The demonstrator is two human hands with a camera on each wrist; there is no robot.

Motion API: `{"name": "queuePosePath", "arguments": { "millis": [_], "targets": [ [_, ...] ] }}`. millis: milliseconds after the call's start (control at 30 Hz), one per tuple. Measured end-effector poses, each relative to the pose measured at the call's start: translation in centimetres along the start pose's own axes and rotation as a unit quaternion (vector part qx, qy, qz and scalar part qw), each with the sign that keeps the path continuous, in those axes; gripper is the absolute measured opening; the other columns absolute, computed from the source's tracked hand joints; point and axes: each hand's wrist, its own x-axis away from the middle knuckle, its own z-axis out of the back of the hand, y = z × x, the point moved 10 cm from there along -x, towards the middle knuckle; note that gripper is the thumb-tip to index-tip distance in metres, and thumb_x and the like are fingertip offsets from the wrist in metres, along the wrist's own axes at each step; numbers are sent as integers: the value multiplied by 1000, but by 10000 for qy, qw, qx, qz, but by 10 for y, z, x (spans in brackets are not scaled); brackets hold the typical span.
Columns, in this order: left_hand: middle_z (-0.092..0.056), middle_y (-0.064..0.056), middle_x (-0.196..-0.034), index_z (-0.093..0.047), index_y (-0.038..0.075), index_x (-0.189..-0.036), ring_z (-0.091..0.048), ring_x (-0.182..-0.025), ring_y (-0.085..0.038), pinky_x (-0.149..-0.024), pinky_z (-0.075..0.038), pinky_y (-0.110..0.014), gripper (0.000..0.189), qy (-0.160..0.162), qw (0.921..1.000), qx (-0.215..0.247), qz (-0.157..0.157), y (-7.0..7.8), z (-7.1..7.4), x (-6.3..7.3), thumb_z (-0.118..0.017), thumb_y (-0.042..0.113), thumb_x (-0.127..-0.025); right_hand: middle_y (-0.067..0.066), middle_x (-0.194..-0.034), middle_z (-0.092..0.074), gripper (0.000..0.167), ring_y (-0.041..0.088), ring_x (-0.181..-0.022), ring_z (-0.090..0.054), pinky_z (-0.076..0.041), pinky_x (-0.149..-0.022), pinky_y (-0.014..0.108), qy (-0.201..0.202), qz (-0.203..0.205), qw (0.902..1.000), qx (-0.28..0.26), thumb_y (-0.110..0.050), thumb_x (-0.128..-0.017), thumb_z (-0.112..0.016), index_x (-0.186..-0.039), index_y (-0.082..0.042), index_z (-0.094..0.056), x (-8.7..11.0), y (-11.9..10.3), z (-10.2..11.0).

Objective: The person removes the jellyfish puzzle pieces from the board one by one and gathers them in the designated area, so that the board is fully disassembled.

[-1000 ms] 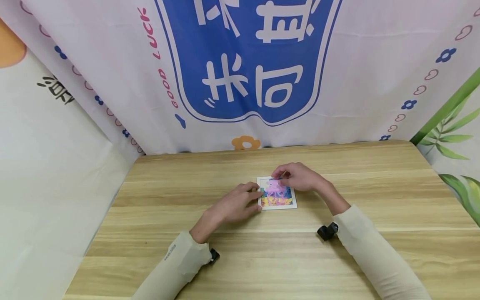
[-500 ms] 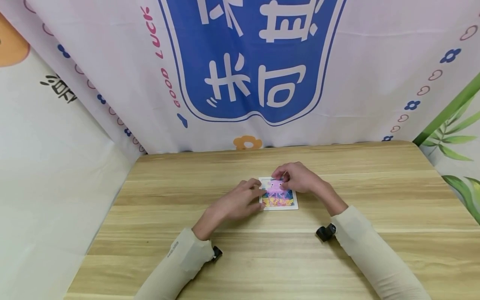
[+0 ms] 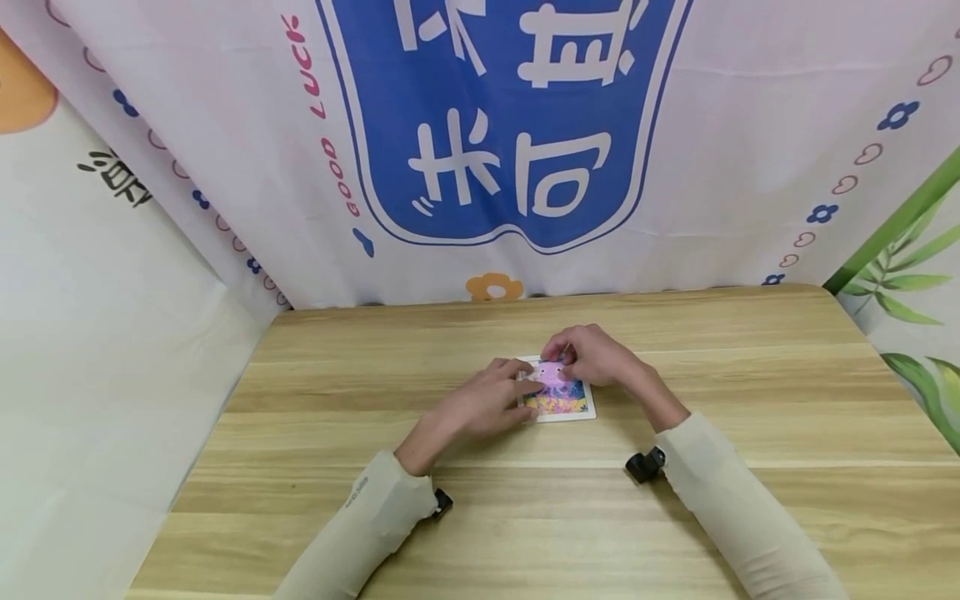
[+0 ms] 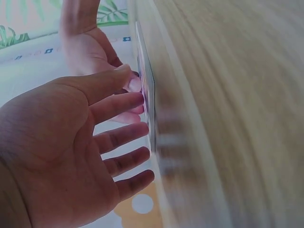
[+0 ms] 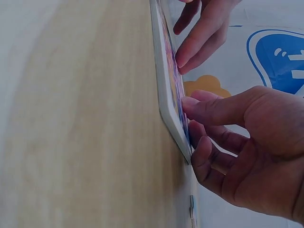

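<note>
A small square picture board (image 3: 558, 406) with a white border lies flat on the table, showing a pink sea creature over yellow and blue. My left hand (image 3: 483, 404) reaches in from the left, its thumb and fingertips on the board's left side. In the left wrist view, that hand's fingers (image 4: 121, 136) are fairly straight. At the upper right, my right hand (image 3: 600, 357) curls its thumb and index finger over the pink figure and top edge. From the right wrist, the thumb (image 5: 202, 108) meets the picture face, with other fingers bent at the corner; exact contact beneath is hidden.
The wood-grain table (image 3: 510, 517) extends around both arms. A printed cloth (image 3: 480, 267) hangs along its back edge, and another pale cloth (image 3: 90, 333) at the left. Small black cameras (image 3: 645, 467) sit at the sleeve cuffs.
My left hand has slid a little to the right, its fingertips now reaching further over the picture. My right hand stays nearly in place, and the board has hardly moved.
</note>
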Motion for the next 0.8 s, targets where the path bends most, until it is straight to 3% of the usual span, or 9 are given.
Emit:
{"name": "queuePosePath", "arguments": {
  "millis": [333, 800],
  "targets": [
    [-46, -13, -165, -61, 17, -154, -44, -152, -34, -125, -43, -50, 47, -48, 9999, 136, 7, 2, 0, -6, -63, 35, -110, 10, -111, -77, 34, 20, -94, -68, -60, -87, 36, -2, 41, 9992, 398, 6, -90, -76, -121, -5, -80, 1, -9, 0],
    [-44, -14, -167, -60, 18, -154, -43, -151, -33, -124, -44, -48, 47, -49, 9992, 389, 5, -1, -1, -5, -64, 31, -110, 7, -104, -72, 34, 17, -85, -58, -50, -79, 29, -57, -60, 9998, -185, 9, -89, -76, -120, -4, -77, -3, 2, -4]
  ]
}}
